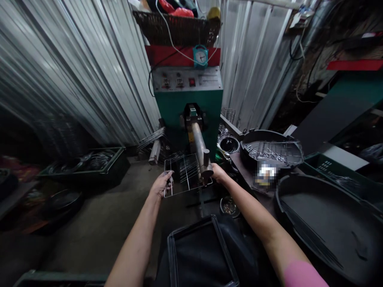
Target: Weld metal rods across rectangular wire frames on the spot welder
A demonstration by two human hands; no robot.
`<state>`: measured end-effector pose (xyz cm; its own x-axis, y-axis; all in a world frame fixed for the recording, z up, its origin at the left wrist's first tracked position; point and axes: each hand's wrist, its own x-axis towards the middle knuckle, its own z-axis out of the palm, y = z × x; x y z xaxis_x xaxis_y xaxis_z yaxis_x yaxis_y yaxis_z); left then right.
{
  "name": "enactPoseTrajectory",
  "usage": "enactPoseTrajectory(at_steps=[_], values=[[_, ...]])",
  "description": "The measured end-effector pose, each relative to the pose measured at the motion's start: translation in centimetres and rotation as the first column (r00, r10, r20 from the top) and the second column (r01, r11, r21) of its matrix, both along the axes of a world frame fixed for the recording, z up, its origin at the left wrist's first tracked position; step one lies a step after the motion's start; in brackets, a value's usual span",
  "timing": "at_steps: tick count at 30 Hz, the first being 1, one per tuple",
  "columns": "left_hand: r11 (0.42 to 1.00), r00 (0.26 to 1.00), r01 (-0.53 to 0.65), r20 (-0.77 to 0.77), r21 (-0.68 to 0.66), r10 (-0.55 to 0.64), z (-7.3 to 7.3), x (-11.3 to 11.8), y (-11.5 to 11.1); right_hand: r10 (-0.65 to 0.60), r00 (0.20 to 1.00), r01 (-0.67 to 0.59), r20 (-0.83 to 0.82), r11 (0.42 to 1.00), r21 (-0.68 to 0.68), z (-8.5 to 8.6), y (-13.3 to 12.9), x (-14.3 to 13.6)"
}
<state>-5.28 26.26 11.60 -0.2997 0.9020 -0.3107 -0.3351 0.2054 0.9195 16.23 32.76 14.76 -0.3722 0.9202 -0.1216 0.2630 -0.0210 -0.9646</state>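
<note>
A wire rack (pixel 188 178) is held level under the metal arm (pixel 198 137) of a green machine (pixel 170 104). My left hand (pixel 161 183) pinches the left end of this rack between thumb and fingers. At the right end, beside the round head of the arm, is my right hand (pixel 218 173); its fingers are mostly hidden behind the head. Black rectangular wire frames (pixel 172 255) lie stacked on my lap.
On the right stand a round black tub (pixel 323 207) with thin rods and another tub (pixel 249 153) with wire parts. A green crate (pixel 115 161) of wire pieces sits left. Below the machine is a small bowl (pixel 229 206). Corrugated metal walls (pixel 89 59) rise behind.
</note>
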Motion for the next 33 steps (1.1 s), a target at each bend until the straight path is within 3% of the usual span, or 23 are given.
enactPoseTrajectory(at_steps=[5,9,13,16,19,23,25,27,29,33], values=[[1.000,0.999,-0.005,-0.043,0.009,0.005,0.4,-0.1,-0.1,0.013,1.000,-0.012,0.021,0.999,-0.040,0.3,0.2,-0.1],[0.997,0.997,-0.027,-0.070,0.077,0.032,1.0,0.4,-1.9,0.059,0.998,-0.058,0.025,0.997,-0.046,0.8,-0.5,1.3],[0.995,0.998,0.026,-0.064,0.097,-0.020,-0.6,1.8,-4.4,0.136,0.991,-0.134,0.021,0.989,-0.058,0.0,-2.7,4.2],[0.995,0.997,0.081,-0.021,0.054,-0.080,-2.8,3.2,-5.4,0.135,0.988,-0.132,0.074,0.991,-0.038,-2.1,-4.1,6.1],[0.995,0.997,0.077,-0.029,0.061,-0.075,-5.1,4.0,-5.0,0.074,0.991,-0.075,0.114,0.997,0.001,-4.6,-4.4,6.8],[0.998,0.974,-0.043,-0.218,0.055,0.054,-8.0,3.0,-4.3,-0.180,0.983,0.175,0.027,0.975,0.134,-7.7,-4.3,7.0],[0.994,0.929,-0.108,-0.358,-0.026,0.092,-9.4,1.7,-5.2,-0.292,0.955,0.295,-0.058,0.953,0.068,-9.5,-5.1,7.7],[0.991,0.875,-0.080,-0.484,-0.110,0.017,-10.7,0.4,-7.1,-0.363,0.919,0.352,-0.152,0.931,-0.093,-11.6,-7.0,8.9],[0.985,0.802,0.028,-0.584,-0.172,-0.124,-11.8,-0.4,-9.8,-0.415,0.874,0.366,-0.253,0.904,-0.220,-13.7,-9.5,10.2],[0.928,0.619,0.192,-0.694,-0.320,-0.367,-13.0,0.3,-14.9,-0.465,0.830,0.387,-0.310,0.878,-0.282,-16.0,-15.0,12.1]])
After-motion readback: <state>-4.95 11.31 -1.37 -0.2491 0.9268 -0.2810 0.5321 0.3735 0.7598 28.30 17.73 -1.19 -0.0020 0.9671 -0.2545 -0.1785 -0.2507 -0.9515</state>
